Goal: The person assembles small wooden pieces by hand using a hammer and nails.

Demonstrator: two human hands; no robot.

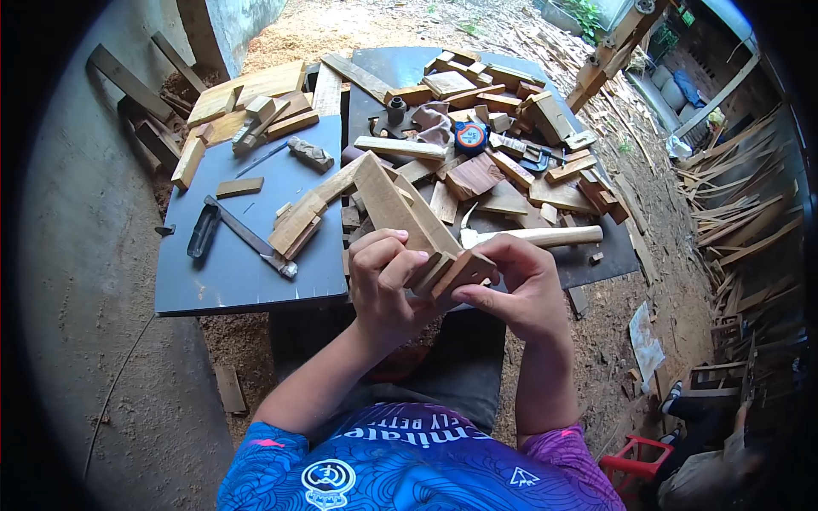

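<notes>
Both hands hold a wooden assembly (400, 209) of joined boards, tilted above the table's near edge. My left hand (383, 277) wraps its fingers round the lower left side of it. My right hand (524, 285) pinches a small wood block (464, 272) with a dark hole, at the assembly's lower right end. Just behind my right hand lies a hammer (545, 237) with a pale wooden handle. The palm of my left hand is hidden.
Two dark table panels (247, 285) carry many wood offcuts (477, 175), a tape measure (470, 136), a clamp (537, 156) and a metal bar tool (247, 234). A wooden post (609, 60) rises behind. At the lower right are a red stool (635, 460) and another person (711, 468).
</notes>
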